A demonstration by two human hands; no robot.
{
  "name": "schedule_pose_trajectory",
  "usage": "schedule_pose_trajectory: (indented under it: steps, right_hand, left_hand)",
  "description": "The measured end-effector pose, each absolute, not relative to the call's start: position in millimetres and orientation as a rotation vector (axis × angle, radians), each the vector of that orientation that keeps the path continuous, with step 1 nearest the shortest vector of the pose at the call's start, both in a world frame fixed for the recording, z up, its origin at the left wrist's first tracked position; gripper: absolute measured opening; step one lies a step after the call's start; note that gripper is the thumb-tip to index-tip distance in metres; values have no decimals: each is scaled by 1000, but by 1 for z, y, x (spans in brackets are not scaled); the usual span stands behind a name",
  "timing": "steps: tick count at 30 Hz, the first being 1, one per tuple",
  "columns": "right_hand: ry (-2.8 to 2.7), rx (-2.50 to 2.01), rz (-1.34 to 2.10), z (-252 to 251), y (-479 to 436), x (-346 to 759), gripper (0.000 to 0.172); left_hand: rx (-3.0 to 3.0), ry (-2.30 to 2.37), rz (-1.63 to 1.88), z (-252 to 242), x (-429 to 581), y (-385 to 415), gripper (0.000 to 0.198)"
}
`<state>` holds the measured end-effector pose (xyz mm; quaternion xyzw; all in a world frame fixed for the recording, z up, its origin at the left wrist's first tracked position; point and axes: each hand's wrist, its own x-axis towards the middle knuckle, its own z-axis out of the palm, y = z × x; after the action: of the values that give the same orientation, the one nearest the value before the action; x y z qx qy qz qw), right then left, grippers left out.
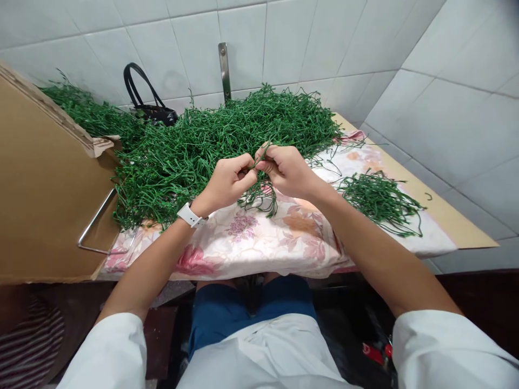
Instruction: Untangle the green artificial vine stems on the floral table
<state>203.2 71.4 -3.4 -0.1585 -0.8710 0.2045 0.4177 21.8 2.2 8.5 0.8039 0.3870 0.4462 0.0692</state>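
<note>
My left hand (229, 181) and my right hand (286, 170) meet above a floral cloth (259, 237), their fingertips pinching a thin green strand (260, 160). More strands from that bunch (259, 199) hang below my hands. Behind them lies a large tangled heap of green beaded strands (227, 129), touching neither hand in this view. To the right of my right hand sits a smaller bundle of similar strands (379, 201). A white smartwatch (188, 215) circles my left wrist.
A cardboard sheet (52, 183) rises along the left side, with a metal wire frame (97, 224) against it. A black handbag (152, 102) stands behind the heap, below a metal bracket (224, 70) on the white tiled wall (365, 48). The table's wooden edge (446, 216) runs along the right.
</note>
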Motion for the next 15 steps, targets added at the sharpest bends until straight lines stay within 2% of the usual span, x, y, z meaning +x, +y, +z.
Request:
schedule_pose_trajectory:
  steps: [4,6,11,15]
  right_hand:
    - [-2301,-544,282,4,79,217,7]
    - [-2278,-688,199,14,86,234,6]
    - [-2422,-1122,263,46,95,315,19]
    - [-2714,-1400,504,47,98,378,42]
  left_hand:
    - [2713,1140,1242,11,18,-1,17]
    - [2814,1192,1189,15,15,-4,13]
    - [2597,1191,1351,19,14,-5,21]
    - [2377,1258,1444,16,16,0,21]
